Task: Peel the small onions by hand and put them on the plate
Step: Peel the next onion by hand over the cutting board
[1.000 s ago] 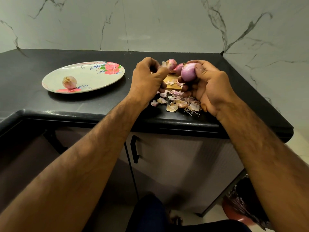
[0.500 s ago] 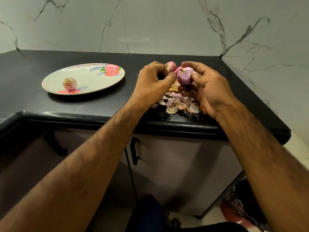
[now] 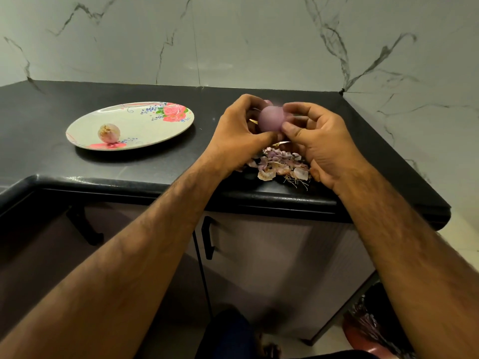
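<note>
Gripped between left hand (image 3: 241, 136) and right hand (image 3: 326, 146) fingers (image 3: 291, 129), the onion (image 3: 270, 119) is best turned slowly and stripped clean.

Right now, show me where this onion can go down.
Free: the plate's middle, between the peeled onion and the rose print; also bare countertop between plate and left hand. Crowded: the peel pile by the right hand.

Purple onion (image 3: 270, 118), floral white plate (image 3: 145, 130), blk counter (image 3: 51, 156).

2 bare, hairy forearms (image 3: 145, 244); dark blue trouser leg (image 3: 228, 332) below.
</note>
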